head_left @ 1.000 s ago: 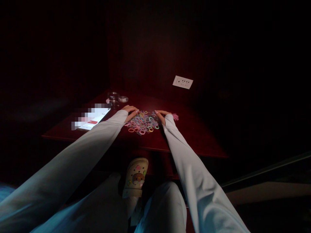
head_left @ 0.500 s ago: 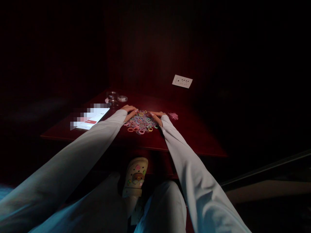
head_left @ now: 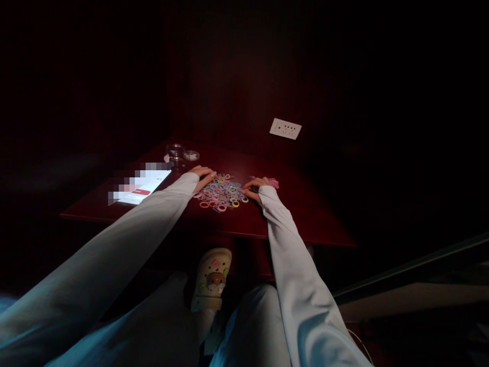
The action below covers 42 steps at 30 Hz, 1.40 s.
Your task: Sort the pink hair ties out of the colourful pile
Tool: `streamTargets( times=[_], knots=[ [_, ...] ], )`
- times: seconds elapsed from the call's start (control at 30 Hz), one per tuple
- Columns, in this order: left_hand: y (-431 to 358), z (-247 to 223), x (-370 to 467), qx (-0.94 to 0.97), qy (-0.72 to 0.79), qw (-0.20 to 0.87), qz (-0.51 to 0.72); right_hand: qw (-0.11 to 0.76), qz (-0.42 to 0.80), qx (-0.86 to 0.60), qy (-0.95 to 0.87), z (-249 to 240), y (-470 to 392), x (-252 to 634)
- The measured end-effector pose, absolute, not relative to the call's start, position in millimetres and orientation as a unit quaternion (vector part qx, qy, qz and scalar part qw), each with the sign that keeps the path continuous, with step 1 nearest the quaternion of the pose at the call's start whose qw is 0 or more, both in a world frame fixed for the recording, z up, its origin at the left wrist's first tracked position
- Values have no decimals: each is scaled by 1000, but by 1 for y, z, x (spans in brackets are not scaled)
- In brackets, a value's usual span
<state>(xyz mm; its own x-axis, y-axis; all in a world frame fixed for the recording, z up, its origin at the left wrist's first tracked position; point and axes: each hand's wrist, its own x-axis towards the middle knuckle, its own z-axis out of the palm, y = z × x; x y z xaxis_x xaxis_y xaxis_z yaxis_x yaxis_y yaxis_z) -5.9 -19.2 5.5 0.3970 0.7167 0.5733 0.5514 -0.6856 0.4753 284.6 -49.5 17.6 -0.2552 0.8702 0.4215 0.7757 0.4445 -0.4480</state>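
A heap of small multicoloured hair ties lies on the dark red table, between my two hands. My left hand rests at the heap's upper left edge, its fingers stretched out and lying against the hair ties. At the right edge is my right hand, with thumb and forefinger bent together in a pinch. Whatever is between those fingertips is too small to make out. Just beyond the right hand sits a small bunch of pink hair ties, partly hidden by it.
A lit phone lies left of my left forearm. Behind it stand a clear round container and a clear lid. A white socket plate is on the back wall. Below the table shows a yellow clog.
My right hand has moved right, off the heap's upper right side and closer to the pink bunch, its fingers drawing together. The left hand has stayed nearly still.
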Motion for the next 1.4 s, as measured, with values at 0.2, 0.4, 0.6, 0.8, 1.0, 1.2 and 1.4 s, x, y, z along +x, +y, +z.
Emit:
streamTargets(
  times=[0.2,0.4,0.6,0.8,1.0,1.2,1.4],
  knots=[
    [-19,7,-6,834,379,106,386,321,77,-503,-799,12,-46,280],
    [-18,6,-7,835,376,114,386,353,68,-508,-783,15,-44,274],
    [-17,6,-8,833,383,96,386,364,36,-505,-781,17,-41,267],
    [-11,5,-7,846,361,86,382,350,-23,-473,-809,14,-38,243],
    [-2,0,-8,857,343,84,375,308,-65,-437,-843,27,-51,231],
    [0,-2,-7,858,344,77,374,264,-120,-433,-853,27,-52,225],
    [10,-8,-7,866,325,66,373,240,-178,-416,-859,22,-51,221]
  ],
)
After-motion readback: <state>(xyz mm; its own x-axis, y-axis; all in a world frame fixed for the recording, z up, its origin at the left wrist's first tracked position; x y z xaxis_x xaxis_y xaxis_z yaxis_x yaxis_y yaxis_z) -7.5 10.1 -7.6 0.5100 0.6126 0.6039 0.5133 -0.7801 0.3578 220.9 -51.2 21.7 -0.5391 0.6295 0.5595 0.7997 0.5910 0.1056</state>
